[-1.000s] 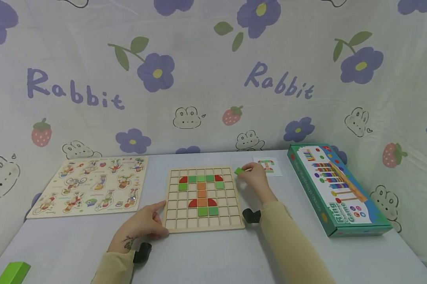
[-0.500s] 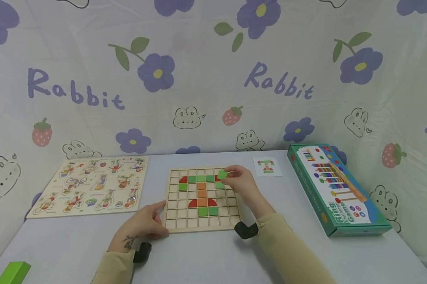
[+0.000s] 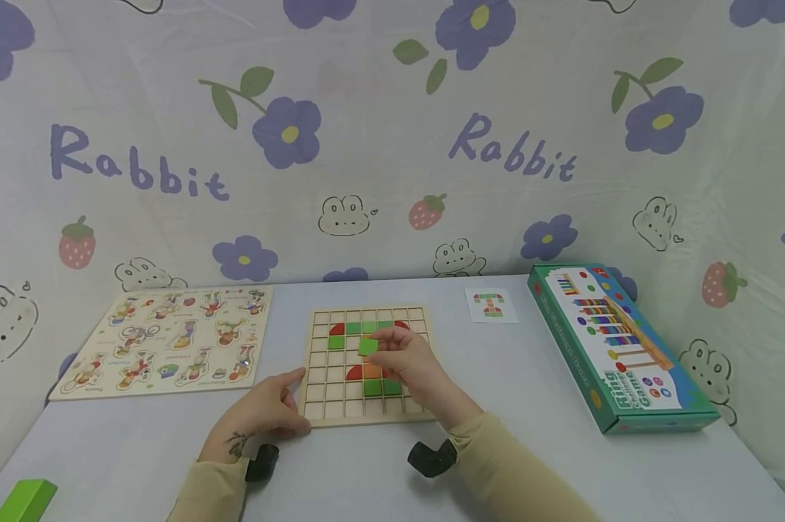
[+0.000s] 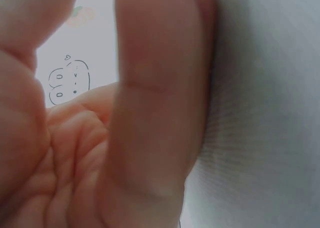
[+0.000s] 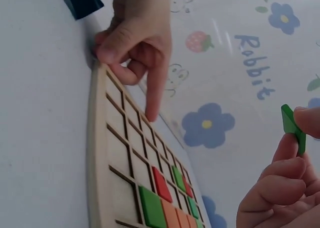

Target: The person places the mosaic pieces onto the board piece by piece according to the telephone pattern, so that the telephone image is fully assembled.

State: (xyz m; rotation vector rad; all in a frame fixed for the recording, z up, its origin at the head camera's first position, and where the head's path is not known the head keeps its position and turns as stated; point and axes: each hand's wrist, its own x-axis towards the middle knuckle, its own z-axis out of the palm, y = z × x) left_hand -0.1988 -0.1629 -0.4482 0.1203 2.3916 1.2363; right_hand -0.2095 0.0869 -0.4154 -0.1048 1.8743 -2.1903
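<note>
A square wooden grid board (image 3: 327, 409) lies mid-table in the head view, with green, red and orange tiles set in some cells. Along its left side, my left hand (image 3: 264, 413) touches the edge with a straight index finger and has the thumb at the near-left corner. My right hand (image 3: 414, 370) pinches a green square tile (image 3: 368, 347) between thumb and fingers, over the board's middle. The right wrist view shows this green tile (image 5: 293, 129) tilted and held above the board. Part of the board's right side is hidden behind the right hand.
A small pattern card (image 3: 491, 306) lies behind the board to the right. Farther right is a green boxed game (image 3: 627, 355). At the left lies a wooden picture puzzle (image 3: 170, 344), and a bright green block (image 3: 27, 500) sits at the near-left corner.
My right hand has brought the green tile leftward from beside the board's far-right corner to over its middle. The left hand has stayed at the board's edge.
</note>
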